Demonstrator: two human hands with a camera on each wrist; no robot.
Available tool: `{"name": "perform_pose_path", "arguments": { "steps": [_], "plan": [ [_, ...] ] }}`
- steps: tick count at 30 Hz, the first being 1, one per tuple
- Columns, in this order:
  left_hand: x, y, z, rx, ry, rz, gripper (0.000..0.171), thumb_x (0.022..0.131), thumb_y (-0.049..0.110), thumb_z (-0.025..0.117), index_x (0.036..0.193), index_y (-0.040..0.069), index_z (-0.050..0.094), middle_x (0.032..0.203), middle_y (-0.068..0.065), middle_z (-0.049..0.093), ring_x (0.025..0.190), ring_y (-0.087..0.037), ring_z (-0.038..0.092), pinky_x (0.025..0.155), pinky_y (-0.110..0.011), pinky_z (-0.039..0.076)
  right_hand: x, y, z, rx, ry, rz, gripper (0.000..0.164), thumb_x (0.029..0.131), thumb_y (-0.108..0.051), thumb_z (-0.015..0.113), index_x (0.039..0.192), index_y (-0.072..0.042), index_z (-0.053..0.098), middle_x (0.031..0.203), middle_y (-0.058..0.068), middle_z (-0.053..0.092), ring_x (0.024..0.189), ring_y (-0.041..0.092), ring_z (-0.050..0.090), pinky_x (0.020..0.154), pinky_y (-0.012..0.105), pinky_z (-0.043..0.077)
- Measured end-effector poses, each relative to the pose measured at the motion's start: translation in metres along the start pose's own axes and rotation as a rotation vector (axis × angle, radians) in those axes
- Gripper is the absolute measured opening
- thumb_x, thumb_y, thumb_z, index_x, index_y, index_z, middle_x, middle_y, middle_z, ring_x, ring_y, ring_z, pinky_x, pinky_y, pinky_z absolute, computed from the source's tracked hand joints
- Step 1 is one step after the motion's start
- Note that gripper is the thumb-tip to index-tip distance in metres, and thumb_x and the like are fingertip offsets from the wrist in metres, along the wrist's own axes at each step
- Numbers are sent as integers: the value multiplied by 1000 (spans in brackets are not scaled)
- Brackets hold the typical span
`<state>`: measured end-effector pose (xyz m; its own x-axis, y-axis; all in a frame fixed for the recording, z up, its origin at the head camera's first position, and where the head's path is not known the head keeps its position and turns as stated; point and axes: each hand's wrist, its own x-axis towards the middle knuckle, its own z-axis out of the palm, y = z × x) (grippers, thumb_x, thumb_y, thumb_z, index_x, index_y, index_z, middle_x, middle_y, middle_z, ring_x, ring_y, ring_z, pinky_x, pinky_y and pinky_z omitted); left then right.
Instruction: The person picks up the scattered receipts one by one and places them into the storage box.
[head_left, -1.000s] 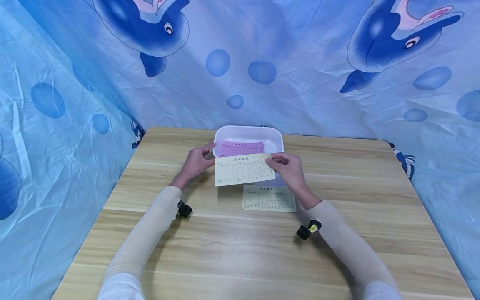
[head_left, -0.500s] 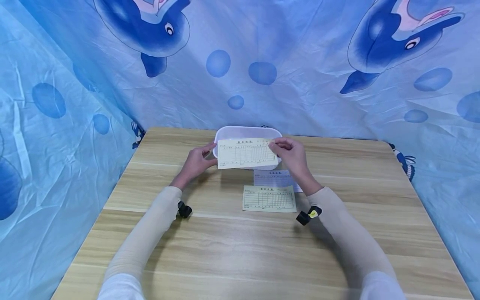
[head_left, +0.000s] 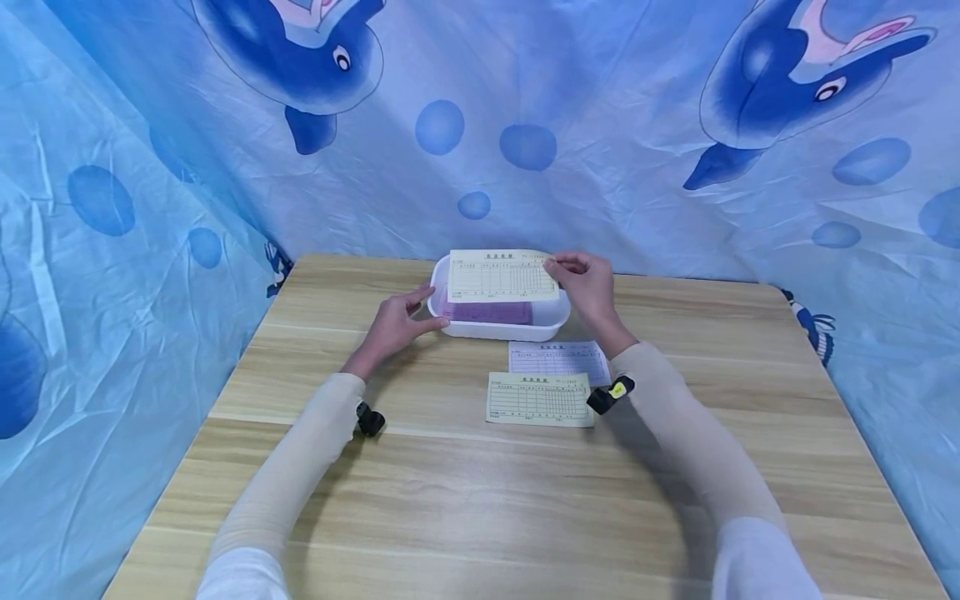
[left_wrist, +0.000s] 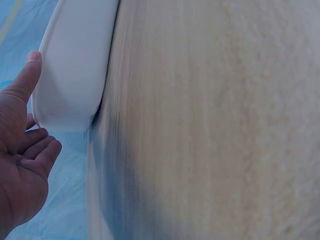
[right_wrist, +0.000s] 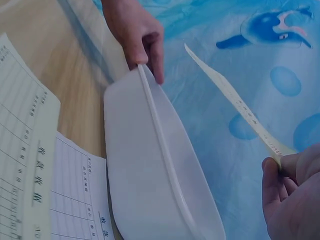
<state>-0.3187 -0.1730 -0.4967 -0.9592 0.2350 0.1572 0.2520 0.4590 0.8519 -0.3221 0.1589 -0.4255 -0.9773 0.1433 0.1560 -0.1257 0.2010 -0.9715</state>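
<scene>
My right hand (head_left: 587, 287) pinches the right edge of a pale yellow receipt slip (head_left: 502, 275). The slip is raised over a white plastic tray (head_left: 551, 321), and in the right wrist view (right_wrist: 235, 102) it appears nearly edge-on. At the tray's left end, my left hand (head_left: 397, 327) holds the corner, thumb on the near rim and fingers bent at the end wall. Purple slips (head_left: 491, 312) lie inside the tray, partly hidden by the raised slip. In front of the tray, a yellow-green receipt slip (head_left: 538, 400) overlaps a pale lilac slip (head_left: 555, 358) on the table.
The wood-grain table (head_left: 465, 508) extends toward the person and to both sides. A blue curtain (head_left: 630, 200) with dolphin prints hangs right behind the table's back edge and along the sides. Each wrist bears a small black camera (head_left: 370, 419).
My right hand has carried the yellow slip up and away from me, from in front of the tray to above its far side. The left hand stays at the tray's left end.
</scene>
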Motion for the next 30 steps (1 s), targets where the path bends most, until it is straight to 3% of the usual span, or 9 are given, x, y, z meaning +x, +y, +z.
{"name": "perform_pose_path", "arguments": {
  "steps": [8,16,30],
  "plan": [
    [0,0,0,9,-4,-16,85,79,41,88,147,6,52,156,-11,45,142,-29,48,115,-34,46,16,6,9,25,19,83,25,92,-20,79,111,-4,76,101,7,75,88,13,70,80,26,64],
    [-1,2,0,22,-6,-12,83,80,38,88,147,5,52,156,-11,45,142,-29,48,115,-35,46,26,18,18,-33,48,132,21,92,-20,79,108,-6,77,104,9,75,87,13,71,78,26,64],
    [1,-2,0,21,-10,2,83,80,39,88,147,6,52,157,-11,44,142,-28,47,115,-32,45,26,32,36,-64,-8,140,17,90,-15,80,103,-4,78,98,11,77,78,13,72,75,30,65]
  ]
}}
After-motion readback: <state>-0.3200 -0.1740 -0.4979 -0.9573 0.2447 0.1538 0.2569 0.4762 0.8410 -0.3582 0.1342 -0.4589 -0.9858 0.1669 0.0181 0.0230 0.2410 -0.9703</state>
